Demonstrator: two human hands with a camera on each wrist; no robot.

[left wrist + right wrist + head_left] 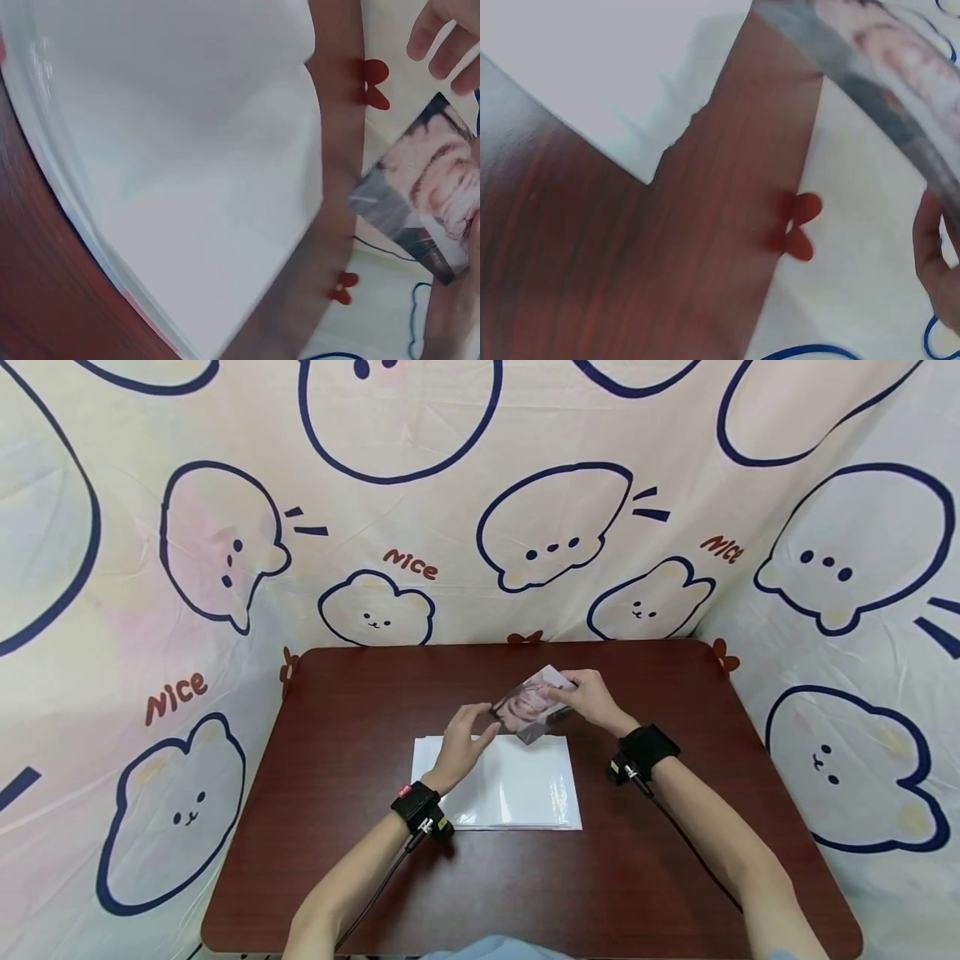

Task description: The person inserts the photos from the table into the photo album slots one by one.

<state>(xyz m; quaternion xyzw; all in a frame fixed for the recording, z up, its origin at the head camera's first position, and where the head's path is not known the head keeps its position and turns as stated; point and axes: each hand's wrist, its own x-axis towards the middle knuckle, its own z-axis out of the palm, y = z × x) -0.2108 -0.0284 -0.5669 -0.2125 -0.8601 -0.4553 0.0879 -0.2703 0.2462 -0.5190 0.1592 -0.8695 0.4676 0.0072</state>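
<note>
A photo print (527, 703) with a pinkish picture and a dark grey border is held tilted above the far edge of some glossy white sheets (525, 785). My right hand (592, 697) pinches its right side, thumb on the picture face. Whether it is one print or several layered together, I cannot tell. At the print's left corner my left hand (462, 745) hovers over the sheets, fingers spread and loosely bent. In the left wrist view, a gap separates the left fingers (442, 49) from the print (427, 187). The right wrist view shows the print (900, 82) edge-on above the right fingers (934, 255).
The sheets lie on a dark brown wooden table (337, 860) with rounded corners. A pale cloth (450, 435) printed with blue-outlined bears hangs around its back and sides. A black cable (697, 852) trails from the right wrist band (648, 752).
</note>
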